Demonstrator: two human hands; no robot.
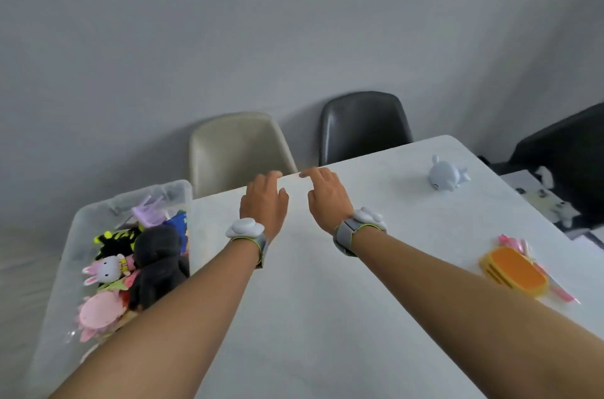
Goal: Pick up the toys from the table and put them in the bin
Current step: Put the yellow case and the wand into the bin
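Note:
My left hand (264, 199) and my right hand (323, 196) reach out side by side over the white table (327, 317), near its far edge, both empty with fingers loosely spread. A clear plastic bin (98, 212) stands left of the table and holds several toys, among them a dark plush (157, 261), a pink bunny (106, 269) and a purple toy chair (148, 214). On the table, a pale blue whale toy (446, 174) lies at the far right. An orange and yellow toy (513, 271) with a pink piece (519, 243) beside it lies at the right edge.
A beige chair (238, 150) and a black chair (362, 127) stand behind the table's far edge. Another dark chair (568, 150) is at the right, with a lower surface (552, 202) holding small pale objects beside it.

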